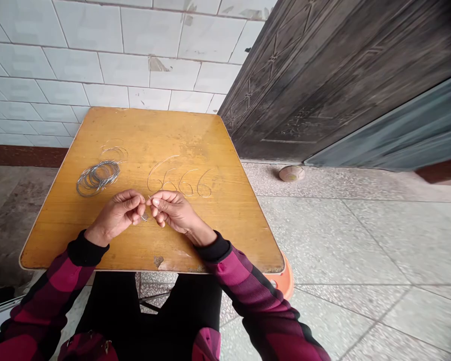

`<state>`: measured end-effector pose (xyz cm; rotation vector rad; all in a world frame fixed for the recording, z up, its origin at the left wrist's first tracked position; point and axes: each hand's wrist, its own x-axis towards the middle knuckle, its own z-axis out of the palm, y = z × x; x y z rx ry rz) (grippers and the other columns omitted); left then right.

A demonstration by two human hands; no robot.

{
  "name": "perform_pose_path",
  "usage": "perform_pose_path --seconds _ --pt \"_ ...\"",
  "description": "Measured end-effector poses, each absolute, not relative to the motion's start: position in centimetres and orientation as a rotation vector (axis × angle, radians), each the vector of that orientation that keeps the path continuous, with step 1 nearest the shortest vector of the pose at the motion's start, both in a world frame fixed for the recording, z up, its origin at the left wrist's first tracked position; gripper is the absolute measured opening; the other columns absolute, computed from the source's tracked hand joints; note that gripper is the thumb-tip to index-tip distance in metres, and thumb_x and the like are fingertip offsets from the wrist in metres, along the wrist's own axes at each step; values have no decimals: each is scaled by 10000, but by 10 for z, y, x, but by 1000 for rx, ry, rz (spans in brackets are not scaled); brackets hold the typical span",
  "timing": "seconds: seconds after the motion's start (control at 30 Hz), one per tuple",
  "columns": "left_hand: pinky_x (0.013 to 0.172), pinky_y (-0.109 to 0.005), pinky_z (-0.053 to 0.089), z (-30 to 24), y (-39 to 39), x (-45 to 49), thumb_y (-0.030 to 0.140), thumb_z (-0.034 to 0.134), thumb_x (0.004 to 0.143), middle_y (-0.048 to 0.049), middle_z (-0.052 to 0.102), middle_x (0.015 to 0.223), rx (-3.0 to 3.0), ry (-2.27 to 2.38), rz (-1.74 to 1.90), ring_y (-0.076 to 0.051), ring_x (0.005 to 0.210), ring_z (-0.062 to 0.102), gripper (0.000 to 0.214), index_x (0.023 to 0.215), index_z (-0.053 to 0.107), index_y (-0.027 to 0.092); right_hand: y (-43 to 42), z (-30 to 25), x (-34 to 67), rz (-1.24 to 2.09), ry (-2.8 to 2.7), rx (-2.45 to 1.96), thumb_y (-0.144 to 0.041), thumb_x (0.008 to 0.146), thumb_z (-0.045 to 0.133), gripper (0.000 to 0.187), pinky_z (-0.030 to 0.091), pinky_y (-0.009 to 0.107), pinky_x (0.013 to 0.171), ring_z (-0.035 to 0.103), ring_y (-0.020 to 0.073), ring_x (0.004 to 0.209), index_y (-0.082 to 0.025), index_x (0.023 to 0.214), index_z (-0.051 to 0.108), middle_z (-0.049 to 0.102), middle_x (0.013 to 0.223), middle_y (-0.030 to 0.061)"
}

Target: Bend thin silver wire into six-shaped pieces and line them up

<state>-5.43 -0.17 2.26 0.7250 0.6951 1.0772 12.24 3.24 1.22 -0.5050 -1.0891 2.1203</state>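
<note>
- Left hand (116,213) and right hand (176,210) are held close together, palms turned inward and down.
- Thumbs and forefingers are pinched; fingertips (155,202) of the two hands are just apart.
- Remaining fingers are curled toward the palms.
- Left forearm (48,286) and right forearm (244,286) are angled inward, sleeved to the wrists.

Head-worn camera, single view: faces forward and steeply down, close over the left hand (116,215) and right hand (175,210). Frames a wooden tabletop (150,135) at centre, tiled wall (97,55) beyond, speckled floor (342,240) at right.
</note>
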Motion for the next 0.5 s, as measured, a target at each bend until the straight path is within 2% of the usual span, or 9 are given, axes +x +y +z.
perform_pose_path --seconds 0.2,0.4,0.5 --pt "412 -177 389 27 -2 -54 388 843 669 -7 632 580 809 761 1045 -67 427 514 335 678 632 127 33 24 129 2013 -1186 -600 -360 715 817 257 462 141 389 543 38 429 -156 763 669 641 592 -52" --pt "430 -174 409 27 1 -58 347 846 671 -9 643 607 780 775 1142 -65 463 522 291 683 652 130 29 33 135 1913 -1290 -586 -280 710 822 196 581 208 580 653 73 562 -190 856 727 690 676 -36" --pt "437 -163 413 30 3 -59 324 848 669 -14 660 648 764 795 1200 -58 482 529 271 694 663 128 23 29 130 1792 -1231 -615 -298 754 787 152 574 204 559 662 76 558 -211 867 733 710 707 -28"
